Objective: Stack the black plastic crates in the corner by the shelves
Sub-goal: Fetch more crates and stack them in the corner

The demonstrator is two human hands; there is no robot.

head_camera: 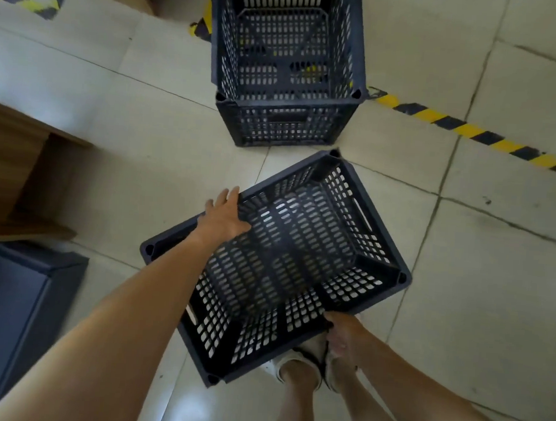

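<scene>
I hold a black perforated plastic crate [304,244] in the air above the tiled floor, its open side facing me and turned at an angle. My left hand [224,217] grips its far left rim. My right hand [341,336] grips the near rim, above my feet. Ahead stands a stack of two black crates [286,82], one set on the other, on the floor.
Yellow and black hazard tape [467,128] runs across the floor to the right of the stack and at the upper left. Wooden shelving [18,171] stands at the left. A dark blue box [17,309] sits at the lower left. My shoes [301,356] are under the crate.
</scene>
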